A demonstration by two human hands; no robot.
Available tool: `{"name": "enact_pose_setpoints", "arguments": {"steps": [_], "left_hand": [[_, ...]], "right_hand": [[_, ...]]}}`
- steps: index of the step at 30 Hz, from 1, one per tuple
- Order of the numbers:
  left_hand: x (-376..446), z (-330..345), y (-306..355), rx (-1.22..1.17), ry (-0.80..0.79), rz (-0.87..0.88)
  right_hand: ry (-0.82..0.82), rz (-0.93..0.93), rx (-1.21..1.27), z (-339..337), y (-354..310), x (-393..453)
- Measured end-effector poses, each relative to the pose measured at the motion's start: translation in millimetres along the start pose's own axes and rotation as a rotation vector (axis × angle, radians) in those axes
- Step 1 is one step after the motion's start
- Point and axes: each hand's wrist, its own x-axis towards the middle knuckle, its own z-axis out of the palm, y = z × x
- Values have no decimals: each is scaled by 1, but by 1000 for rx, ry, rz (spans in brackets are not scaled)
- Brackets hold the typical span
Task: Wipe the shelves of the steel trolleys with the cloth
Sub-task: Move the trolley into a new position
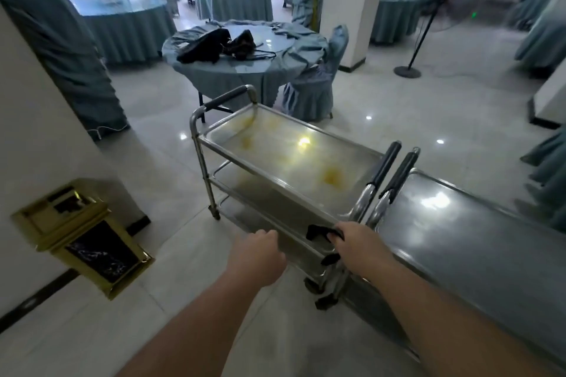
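Right hand [356, 246] pinching dark cloth [318, 231] at lower centre, against stained steel trolley [275, 144]; left hand [260, 257] curling closed beside shelf rim [301, 246]; second trolley [459, 223] touching, right.

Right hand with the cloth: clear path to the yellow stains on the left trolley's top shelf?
Probably yes. The right hand, holding the black cloth, sits at the near rim of the top shelf. Nothing lies on the shelf between it and the yellow stains.

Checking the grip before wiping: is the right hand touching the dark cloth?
Touching. The head view shows the right hand with fingers curled around the dark cloth at the stained steel trolley's near edge.
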Motion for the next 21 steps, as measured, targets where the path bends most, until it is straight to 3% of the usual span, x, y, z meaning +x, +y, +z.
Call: {"name": "enact_pose_setpoints", "arguments": {"steps": [13,21], "left_hand": [[65,-51,-240,-86,7,-111],[138,-63,-305,-94,-64,-135]], "right_hand": [[-24,-21,37,58,-191,129],[-65,22,90,78,-240,213]]}}
